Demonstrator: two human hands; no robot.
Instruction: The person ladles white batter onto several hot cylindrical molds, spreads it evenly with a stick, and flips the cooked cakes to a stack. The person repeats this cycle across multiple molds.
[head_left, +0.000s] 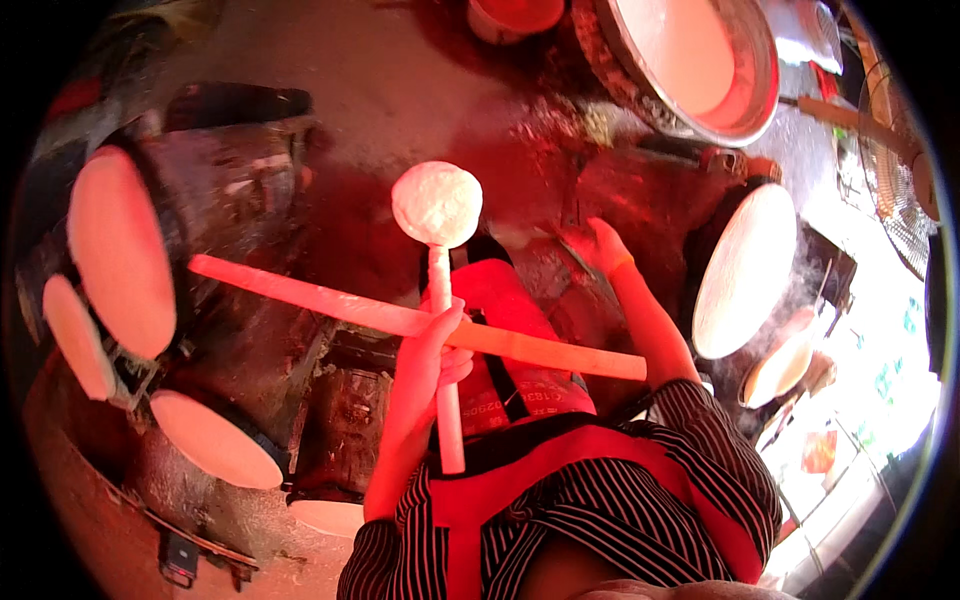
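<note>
My left hand (429, 356) is closed around two things that cross in its grip. One is a ladle-like tool (437, 204) with a round head covered in pale batter; its straight handle runs down through my fist towards my apron. The other is a long flat wooden stick (300, 294), lying crosswise over my lap. Out to the right, my right hand (604, 249) reaches forward over the dark floor area. A thin strip shows beside its blurred fingers, and I cannot tell whether the hand holds it.
A large metal-rimmed vat (690, 60) of pale batter stands front right, near a red bucket (516, 16). Round griddles covered with pale sheets surround me, including a left one (120, 251) and a right one (745, 271). Steam rises near a smaller griddle (780, 360). A fan (900, 225) stands far right.
</note>
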